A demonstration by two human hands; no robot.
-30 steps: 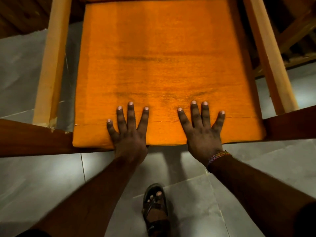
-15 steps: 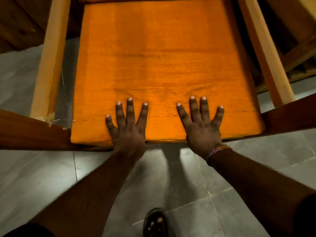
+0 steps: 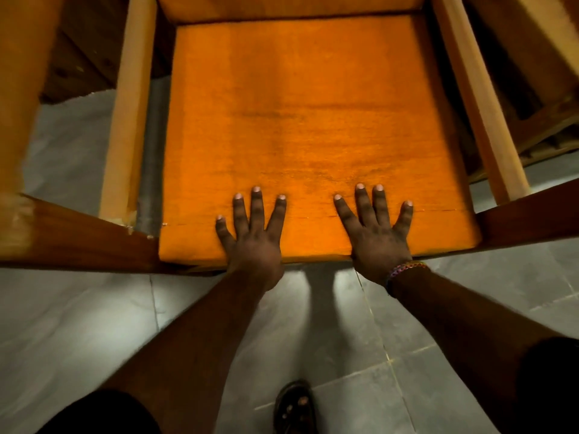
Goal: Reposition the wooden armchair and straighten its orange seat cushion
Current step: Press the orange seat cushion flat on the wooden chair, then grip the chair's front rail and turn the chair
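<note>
The orange seat cushion (image 3: 300,120) lies flat in the wooden armchair (image 3: 482,98), between its two pale side rails. My left hand (image 3: 253,236) rests palm down on the cushion's front edge, left of centre, with fingers spread. My right hand (image 3: 376,233), with a coloured wristband, lies flat on the front edge right of centre, fingers spread too. Neither hand grips anything. Dark wooden arm fronts (image 3: 75,233) frame the seat on both sides. The orange back cushion (image 3: 288,6) shows at the top.
Grey floor tiles (image 3: 329,333) lie below the chair front. My sandalled foot (image 3: 294,408) stands on them near the bottom edge. More wooden furniture (image 3: 539,76) crowds the right of the chair, and dark wood (image 3: 78,57) sits behind its left side.
The view has pulled back and the chair's back cushion has come into sight. Both hands stay flat on the cushion's front edge, which has shifted away from me with them.
</note>
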